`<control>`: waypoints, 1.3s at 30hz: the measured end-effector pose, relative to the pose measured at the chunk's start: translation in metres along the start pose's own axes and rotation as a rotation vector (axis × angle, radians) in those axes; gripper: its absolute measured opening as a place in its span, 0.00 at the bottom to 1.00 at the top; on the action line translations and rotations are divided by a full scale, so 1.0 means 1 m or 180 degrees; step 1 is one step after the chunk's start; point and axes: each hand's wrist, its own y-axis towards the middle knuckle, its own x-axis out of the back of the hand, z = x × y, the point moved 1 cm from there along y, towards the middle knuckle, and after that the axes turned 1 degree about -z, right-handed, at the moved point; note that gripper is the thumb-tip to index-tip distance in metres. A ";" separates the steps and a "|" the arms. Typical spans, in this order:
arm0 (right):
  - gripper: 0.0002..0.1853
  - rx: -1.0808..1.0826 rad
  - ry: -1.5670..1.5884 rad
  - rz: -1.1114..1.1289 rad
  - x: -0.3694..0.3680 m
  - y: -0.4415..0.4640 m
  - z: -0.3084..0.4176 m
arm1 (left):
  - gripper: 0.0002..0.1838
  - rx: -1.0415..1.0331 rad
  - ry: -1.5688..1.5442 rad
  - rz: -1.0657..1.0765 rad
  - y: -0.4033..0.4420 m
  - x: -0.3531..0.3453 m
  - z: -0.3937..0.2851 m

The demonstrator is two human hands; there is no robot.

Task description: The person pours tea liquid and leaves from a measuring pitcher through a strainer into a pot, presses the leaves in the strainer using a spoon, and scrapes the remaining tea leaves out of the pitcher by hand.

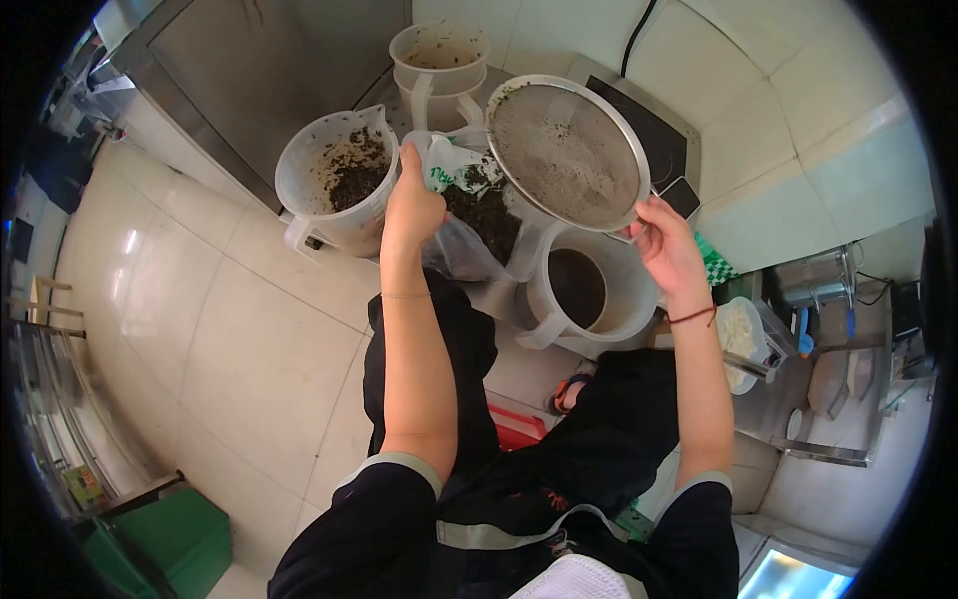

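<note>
In the head view, my right hand [664, 245] grips a round fine-mesh strainer [569, 150] at its near edge. The strainer is tilted, with some wet residue on its mesh, above a translucent pitcher [629, 299] of dark brown liquid [576, 288]. My left hand [412, 205] is closed on the edge of a clear plastic bag [461, 250]. Dark wet leaves [484, 222] and a crumpled white wrapper with green print [454, 160] lie in the bag. Left of that hand is another translucent pitcher [299, 170] with dark leaves inside.
Stacked translucent pitchers [439, 62] stand at the back by the wall. A black cooktop [639, 125] sits behind the strainer. To the right are a white bowl [743, 339] and a metal shelf [818, 451]. A green bin [165, 544] is at lower left, and a red stool [514, 427] between the legs.
</note>
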 end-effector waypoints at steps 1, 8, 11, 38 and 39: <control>0.05 -0.0008 -0.0024 0.0006 -0.001 -0.006 0.000 | 0.44 0.0017 0.0022 0.0021 -0.001 0.000 0.000; 0.12 -0.0296 0.0957 0.0312 0.015 -0.047 -0.008 | 0.41 -0.0110 0.0421 -0.0051 0.001 -0.004 0.011; 0.12 -0.0209 0.1074 0.0618 0.012 -0.063 -0.005 | 0.40 -0.0084 0.0630 -0.0084 0.000 -0.007 0.010; 0.09 0.0186 0.0893 -0.0773 0.053 -0.130 -0.012 | 0.24 -0.0372 0.1843 -0.0931 -0.015 -0.007 -0.015; 0.08 0.0130 0.0894 -0.0531 0.057 -0.131 -0.018 | 0.22 -0.0472 0.1775 -0.1122 -0.016 -0.007 -0.016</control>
